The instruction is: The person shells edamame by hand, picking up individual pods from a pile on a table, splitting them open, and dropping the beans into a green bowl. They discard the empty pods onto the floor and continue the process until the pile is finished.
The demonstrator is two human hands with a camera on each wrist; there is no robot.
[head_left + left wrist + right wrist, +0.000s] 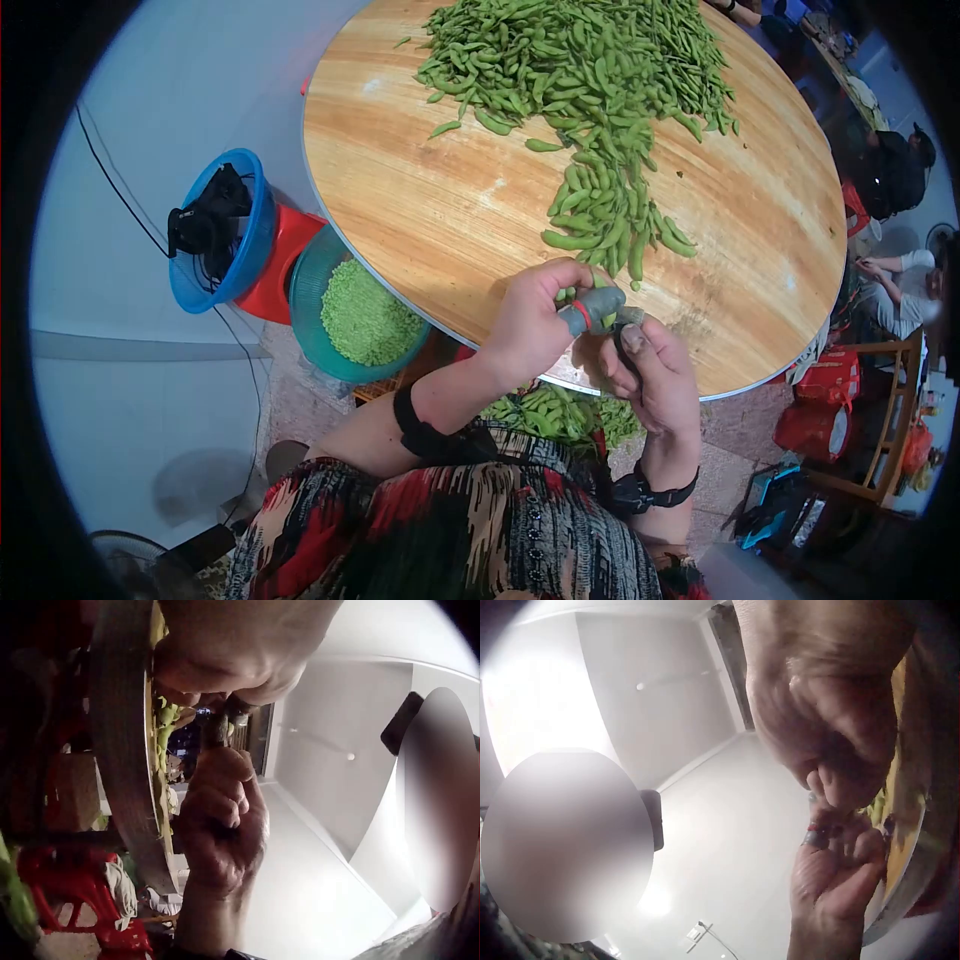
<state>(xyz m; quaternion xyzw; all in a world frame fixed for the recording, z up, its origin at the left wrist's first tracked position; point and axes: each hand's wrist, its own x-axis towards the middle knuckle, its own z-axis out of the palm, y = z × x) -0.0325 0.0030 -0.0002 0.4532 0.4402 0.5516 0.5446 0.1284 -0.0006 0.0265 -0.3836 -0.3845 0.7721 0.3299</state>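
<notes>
Close over the near table edge, both hands meet at a green soybean pod (608,319). My left hand (530,318) holds it, its thumb in a grey cover with a red band. More pods (566,295) show inside that hand's curled fingers. My right hand (660,380) has its fingers curled, thumb and grey-covered fingertip pinching at the pod's end; a dark band circles the thumb. In the left wrist view the right hand (225,817) faces the left; in the right wrist view the left hand (832,877) does likewise. Fingers partly hide the pod.
A large pod heap (570,70) trails toward me across the round wooden table (410,190). Left of it stand a green basin of shelled beans (370,315) and a blue basin (262,215) with black items. Pods (545,412) lie below the table edge. Red buckets (815,425) stand right.
</notes>
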